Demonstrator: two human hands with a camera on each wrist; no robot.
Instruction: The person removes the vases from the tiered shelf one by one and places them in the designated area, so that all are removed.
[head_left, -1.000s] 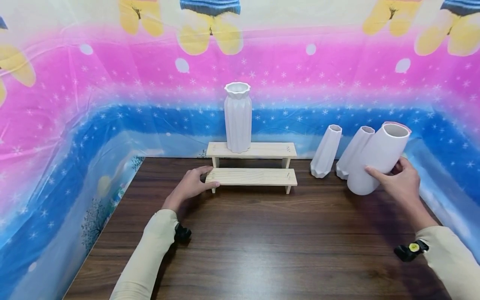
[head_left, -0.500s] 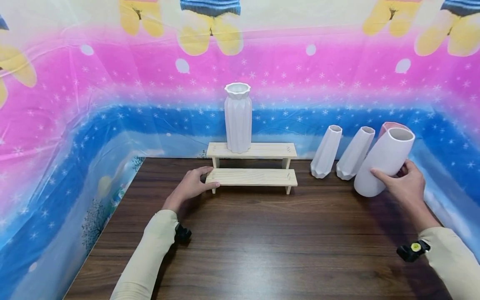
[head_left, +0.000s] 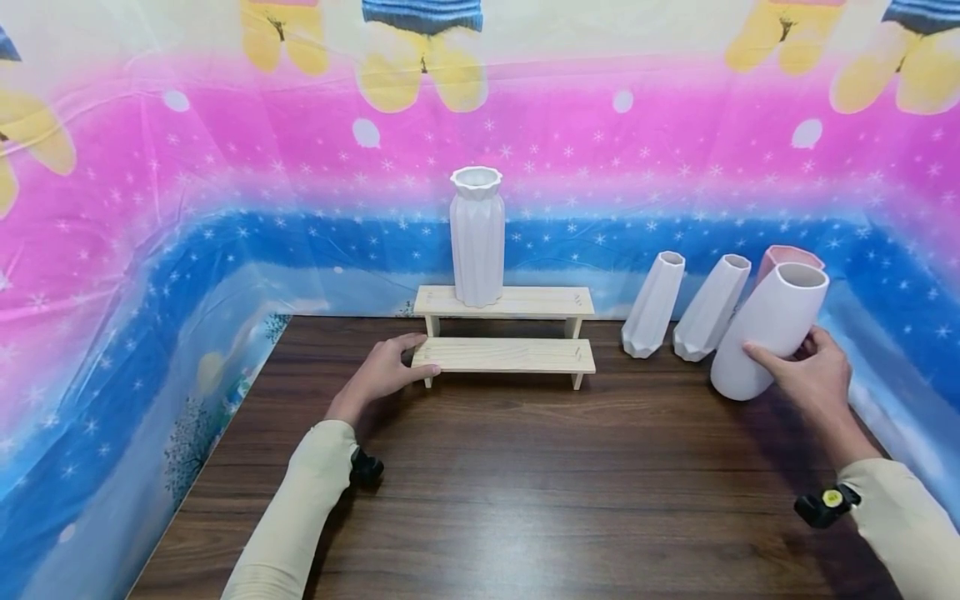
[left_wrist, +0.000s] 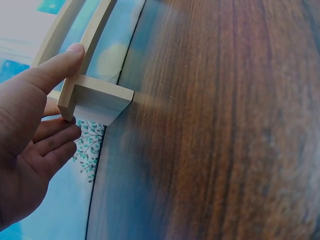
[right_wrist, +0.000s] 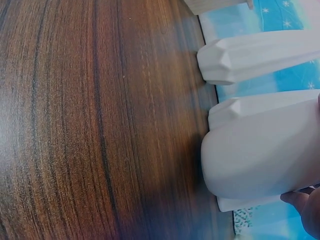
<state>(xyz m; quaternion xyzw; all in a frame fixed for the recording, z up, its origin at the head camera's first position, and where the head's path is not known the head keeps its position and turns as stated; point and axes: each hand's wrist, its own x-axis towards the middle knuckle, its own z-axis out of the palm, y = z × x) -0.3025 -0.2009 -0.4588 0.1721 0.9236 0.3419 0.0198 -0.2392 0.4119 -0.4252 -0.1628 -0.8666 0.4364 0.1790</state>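
Note:
My left hand [head_left: 386, 367] holds the left end of the lower shelf on a two-tier wooden stand [head_left: 502, 356]; the left wrist view shows the thumb [left_wrist: 65, 62] on top and fingers beneath. A tall fluted white vase [head_left: 477, 242] stands on the upper shelf. At the right, my right hand [head_left: 813, 371] grips a smooth white vase [head_left: 768, 333] by its side, thumb in front, other fingers mostly hidden behind. That vase overlaps a pink vase [head_left: 772, 260] behind it. Just left are two slim faceted white vases [head_left: 652, 308], the nearer one [head_left: 708, 312] close beside the smooth vase.
The dark wood table [head_left: 510, 483] stretches in front of the stand and vases. A printed pink and blue cloth [head_left: 300, 150] hangs along the back and both sides, right behind the stand and vases.
My right hand has moved the smooth vase to the right and slightly nearer, uncovering more of the pink vase and the second faceted vase. The left hand and stand have stayed in place.

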